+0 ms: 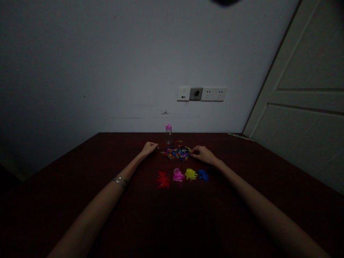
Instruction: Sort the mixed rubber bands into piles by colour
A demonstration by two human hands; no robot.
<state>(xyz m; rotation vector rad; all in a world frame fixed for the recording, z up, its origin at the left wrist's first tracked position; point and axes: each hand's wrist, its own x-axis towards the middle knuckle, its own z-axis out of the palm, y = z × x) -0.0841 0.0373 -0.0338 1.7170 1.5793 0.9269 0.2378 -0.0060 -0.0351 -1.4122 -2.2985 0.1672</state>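
A mixed pile of small, multicoloured loop-shaped pieces (177, 153) lies on the dark red table. Just left of it rests my left hand (149, 148), fingers curled together; anything inside them is too small or hidden to name. My right hand (203, 154) is at the pile's right edge, with thumb and fingers pinched close to the pieces. What that pinch holds, if anything, I cannot make out. Nearer to me are sorted heaps in a row: red (163, 180), pink (178, 175), yellow (191, 174) and blue (203, 175).
Behind the mixed pile stands a clear bottle (168, 137) with a pink top. A single loop piece (179, 141) lies right of its base. The table (129, 222) meets a pale wall with sockets (213, 94). A white panelled door (303, 104) is at the right.
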